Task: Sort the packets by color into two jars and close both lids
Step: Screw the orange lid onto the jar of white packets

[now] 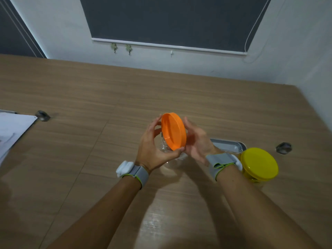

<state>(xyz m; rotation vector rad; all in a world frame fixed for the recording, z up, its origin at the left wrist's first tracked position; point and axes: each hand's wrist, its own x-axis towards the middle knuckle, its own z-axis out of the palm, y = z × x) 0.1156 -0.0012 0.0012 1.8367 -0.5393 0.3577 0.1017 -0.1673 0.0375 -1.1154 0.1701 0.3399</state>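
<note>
paper (12,130): white sheet, I see it at the worktop's left edge, partly out of frame.
left grommet (42,115): round metal fitting set in the worktop (89,97), just right of the paper's corner.
left hand (152,150): raised over the middle of the worktop. Thumb under the lower rim of the orange lid, fingers curled on its left rim. Clamped on the lid. Grey wristband (137,172) with a white module on the wrist.
orange lid (173,131): held up between both hands, tilted steeply on edge, its flat face toward me and to the right. Not seated on anything I can see.
clear jar (166,150): transparent, directly below the lid, mostly hidden by the left hand. I see glints of its wall and what looks like its base on the worktop. Contents: cannot tell from here.
right hand (196,141): on the lid's right side, fingers spread and slightly curved, blurred. Fingertips at or just beside the rim; I cannot tell if they actually grip it. Grey wristband on this wrist too.
tray (227,145): shallow grey metal one, behind the right wrist, toward the worktop's right edge.
yellow-lid jar (258,163): just right of the right wrist, lid sitting flat on top, yellow contents showing through the wall below.
right grommet (283,147): near the worktop's right edge, beyond the yellow lid.
</note>
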